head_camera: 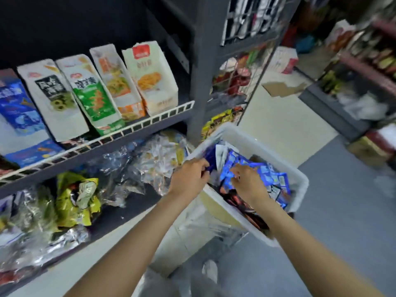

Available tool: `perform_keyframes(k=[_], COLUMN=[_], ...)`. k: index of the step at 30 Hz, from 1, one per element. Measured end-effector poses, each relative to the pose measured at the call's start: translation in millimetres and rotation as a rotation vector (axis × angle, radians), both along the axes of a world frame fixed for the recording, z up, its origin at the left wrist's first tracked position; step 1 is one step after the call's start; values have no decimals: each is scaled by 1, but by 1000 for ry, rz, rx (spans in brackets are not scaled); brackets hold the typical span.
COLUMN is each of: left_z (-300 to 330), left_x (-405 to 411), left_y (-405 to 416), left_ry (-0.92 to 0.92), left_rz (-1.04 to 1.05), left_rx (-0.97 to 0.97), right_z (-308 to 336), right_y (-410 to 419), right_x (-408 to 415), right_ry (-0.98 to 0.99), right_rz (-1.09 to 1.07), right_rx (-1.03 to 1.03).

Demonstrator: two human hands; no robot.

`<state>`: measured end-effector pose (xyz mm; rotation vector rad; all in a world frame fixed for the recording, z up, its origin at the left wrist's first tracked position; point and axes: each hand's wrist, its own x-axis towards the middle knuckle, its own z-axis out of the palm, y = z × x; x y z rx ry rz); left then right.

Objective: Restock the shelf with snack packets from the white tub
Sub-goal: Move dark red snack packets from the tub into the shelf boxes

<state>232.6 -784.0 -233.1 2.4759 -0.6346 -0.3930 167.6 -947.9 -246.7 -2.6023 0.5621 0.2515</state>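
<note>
Left hand: your left hand (188,175) curled round a dark blue packet (211,159) at the left edge of the white tub (300,179).
Right hand: your right hand (246,183) pinched the blue snack packets (263,172) in the middle of the tub.
Shelf: the lower shelf (137,202) sat just beside the tub's left edge.
Risk: the packets looked slippery, so a loose hold could have dropped some on the floor (342,232).

You have a smooth white plastic tub (250,138) of glossy blue foil packets (267,174) beside a matt dark metal shelf (132,144).
</note>
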Motion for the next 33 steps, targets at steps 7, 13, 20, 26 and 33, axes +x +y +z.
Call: perform_keyframes(k=[7,13,20,26,33], left_z=[-44,-41,-41,-52,-34], left_x=[-38,-57,-68,-70,-61], left_y=[-63,-53,-44,-45,-49], left_ry=[94,143,95,29,95], left_rz=[-234,-370,-429,-306,-153], left_rx=[256,109,270,193,-49], right_z=[-40,-35,-29,-23,-12], right_y=[-57,-57,-64,-63,-84], right_x=[-51,-68,-82,-86,-89], right_ry=[250,301,242,158,-144], right_rz=[67,226,269,281,-138], right_rx=[70,221,325,280,359])
